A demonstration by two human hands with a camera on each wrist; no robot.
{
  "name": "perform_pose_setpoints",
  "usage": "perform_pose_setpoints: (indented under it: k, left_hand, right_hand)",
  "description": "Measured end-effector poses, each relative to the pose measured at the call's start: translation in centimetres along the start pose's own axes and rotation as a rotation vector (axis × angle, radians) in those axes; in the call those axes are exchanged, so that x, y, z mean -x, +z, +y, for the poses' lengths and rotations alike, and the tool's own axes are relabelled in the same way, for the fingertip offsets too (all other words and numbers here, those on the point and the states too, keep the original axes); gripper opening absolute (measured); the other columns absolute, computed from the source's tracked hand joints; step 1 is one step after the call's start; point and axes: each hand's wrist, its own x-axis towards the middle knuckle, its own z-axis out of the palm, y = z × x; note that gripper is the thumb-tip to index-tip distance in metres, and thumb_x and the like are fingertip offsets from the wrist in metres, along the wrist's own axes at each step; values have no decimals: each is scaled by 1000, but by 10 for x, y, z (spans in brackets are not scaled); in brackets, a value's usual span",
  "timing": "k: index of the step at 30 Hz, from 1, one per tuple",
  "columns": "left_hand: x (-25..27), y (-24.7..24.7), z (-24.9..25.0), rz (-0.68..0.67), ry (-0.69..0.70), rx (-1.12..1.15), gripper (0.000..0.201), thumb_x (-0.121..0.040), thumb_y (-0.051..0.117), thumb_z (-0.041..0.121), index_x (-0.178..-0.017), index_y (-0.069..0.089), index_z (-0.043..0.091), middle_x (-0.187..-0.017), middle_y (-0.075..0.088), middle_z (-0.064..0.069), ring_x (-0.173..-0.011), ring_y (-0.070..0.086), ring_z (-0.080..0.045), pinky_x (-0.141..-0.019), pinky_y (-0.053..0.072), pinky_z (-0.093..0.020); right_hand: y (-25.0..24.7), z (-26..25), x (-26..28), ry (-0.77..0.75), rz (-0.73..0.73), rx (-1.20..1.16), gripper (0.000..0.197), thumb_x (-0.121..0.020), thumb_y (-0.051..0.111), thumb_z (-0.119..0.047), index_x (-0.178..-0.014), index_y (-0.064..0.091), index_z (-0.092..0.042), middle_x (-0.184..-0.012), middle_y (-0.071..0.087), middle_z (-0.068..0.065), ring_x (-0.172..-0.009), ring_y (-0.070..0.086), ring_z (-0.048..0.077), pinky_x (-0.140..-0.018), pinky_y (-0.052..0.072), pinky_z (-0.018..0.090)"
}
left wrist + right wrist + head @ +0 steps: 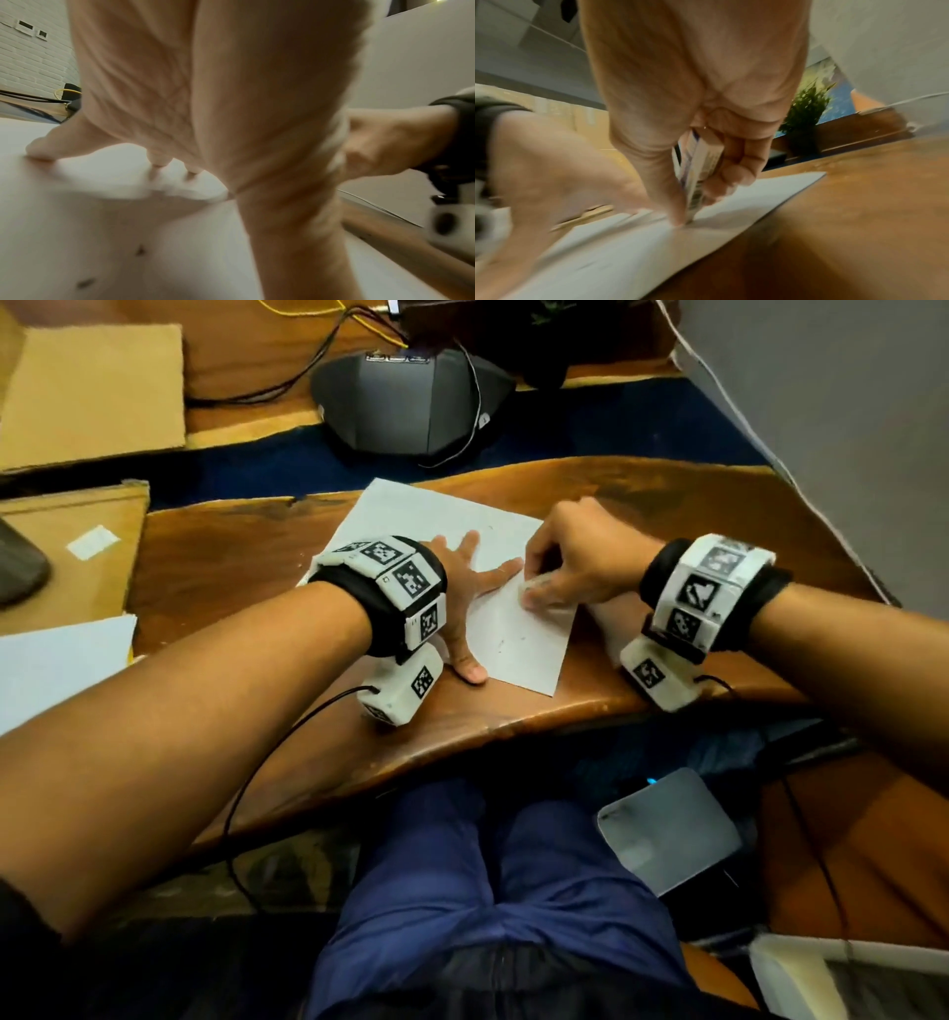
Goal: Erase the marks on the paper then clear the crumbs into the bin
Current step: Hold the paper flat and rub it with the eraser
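A white sheet of paper [518,644] lies on the wooden table [215,562]. My left hand [470,598] presses flat on the paper [77,203] with fingers spread, and its fingertips [38,151] touch the sheet. My right hand [570,562] pinches a white eraser [700,174] in a printed sleeve, tip down on the paper [628,253] near its right edge. The eraser [539,588] is mostly hidden by the fingers in the head view. Small dark crumbs [140,249] lie on the sheet near my left palm, and the same crumbs [500,649] show faintly from above.
A grey conference speaker [411,403] with cables sits at the back. Cardboard pieces [97,387] and another white sheet [56,665] lie at the left. A small potted plant [805,117] stands at the rear. A light grey bin [667,829] sits below the table's front edge.
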Motion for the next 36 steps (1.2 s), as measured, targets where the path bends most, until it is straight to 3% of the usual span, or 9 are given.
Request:
perform_pose_setpoints:
  k: [4,10,13,15,20,22,25,30,36]
  left_hand:
    - [-4,3,-2,13,21,-7,152,-30,73,80,-142,-26,54,-158,-33,-3,-148,-15,-41,-112,11,-68]
    - [0,0,-2,4,-5,10,152,-32,76,77,-141,-28,54,-158,-33,-3,-148,-14,-40,-113,10,-66]
    - [-4,4,-2,14,12,1,150,-35,76,77,-143,-26,52,-158,-32,-4,-147,-15,-41,-113,9,-67]
    - [-6,3,-3,20,16,-4,150,-38,78,77,-142,-27,53,-158,-33,-3,-147,-15,-41,-112,9,-67]
    - [-2,-1,1,-5,-7,-3,154,-28,75,76,-140,-29,54,-158,-33,-4,-147,-14,-42,-112,11,-67]
    - [-3,1,1,-4,-12,-6,153,-29,75,77,-142,-27,54,-158,-33,-2,-147,-16,-40,-113,11,-66]
    - [-5,2,-3,0,-6,4,151,-35,77,76,-144,-24,52,-157,-34,-1,-147,-17,-39,-113,10,-65]
    - [-4,2,-3,5,16,12,149,-37,78,75,-140,-28,57,-157,-34,-2,-147,-19,-40,-111,9,-69]
    - [-6,11,-14,4,82,46,143,-37,69,85,-137,-29,59,-156,-37,3,-146,-23,-36,-112,10,-70]
  right_hand:
    - [17,-22,23,-114,-186,-8,15,-76,82,-32,-76,75,-19,-71,70,-8,-65,61,5,-58,45,17]
    - [-4,6,-4,4,-28,-7,16,-79,83,-32,-80,76,-17,-79,72,-4,-77,66,13,-63,51,22]
    - [12,-13,15,-75,-148,-1,15,-78,82,-31,-77,75,-18,-74,70,-9,-71,62,6,-58,43,14]
    - [14,-14,19,-83,-197,-39,15,-79,82,-32,-78,75,-18,-74,71,-9,-70,62,5,-60,46,16]
    - [-5,13,-8,56,13,-20,16,-78,83,-32,-77,76,-17,-78,73,-2,-74,66,13,-59,51,24]
    - [2,4,-4,8,-22,-2,13,-77,82,-28,-75,75,-18,-74,71,-4,-71,66,12,-60,53,26]
    - [10,-8,5,-43,-147,-18,14,-78,82,-31,-77,75,-19,-72,70,-9,-66,62,5,-57,49,18]
    - [-15,31,-22,98,23,-1,17,-81,81,-33,-81,76,-17,-81,73,-2,-76,66,13,-59,48,21]
    - [-20,56,-29,261,-99,-65,21,-90,72,-36,-87,74,-16,-79,73,-1,-71,62,11,-61,43,23]
